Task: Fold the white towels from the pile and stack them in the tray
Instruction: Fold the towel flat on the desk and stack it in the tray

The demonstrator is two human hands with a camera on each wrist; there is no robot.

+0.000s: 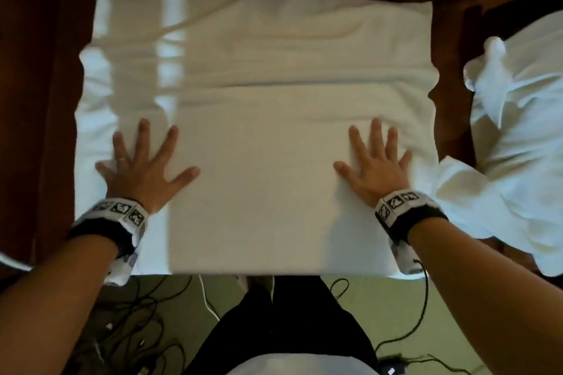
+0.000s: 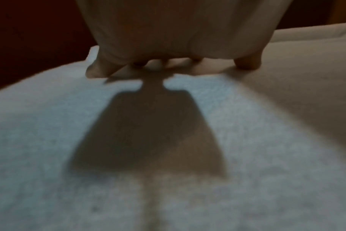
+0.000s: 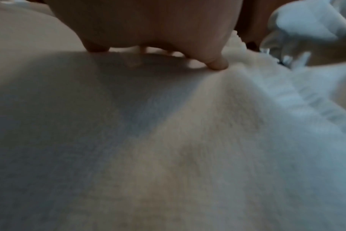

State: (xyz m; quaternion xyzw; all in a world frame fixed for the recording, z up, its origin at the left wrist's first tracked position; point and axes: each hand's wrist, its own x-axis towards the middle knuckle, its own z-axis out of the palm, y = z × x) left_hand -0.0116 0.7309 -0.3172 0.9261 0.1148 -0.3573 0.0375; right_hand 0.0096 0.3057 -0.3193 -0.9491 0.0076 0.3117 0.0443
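Note:
A large white towel lies spread flat on the dark wooden table, with a fold line running across its middle. My left hand presses flat on its left part, fingers straight and spread. My right hand presses flat near its right edge in the same way. The left wrist view shows my left hand from behind on the towel, casting a shadow. In the right wrist view my right hand rests on the towel, which rises in a ridge beside it. No tray is in view.
A pile of crumpled white towels lies at the right, partly over the table's edge, and shows as the pile in the right wrist view. Black cables lie on the green floor by my legs.

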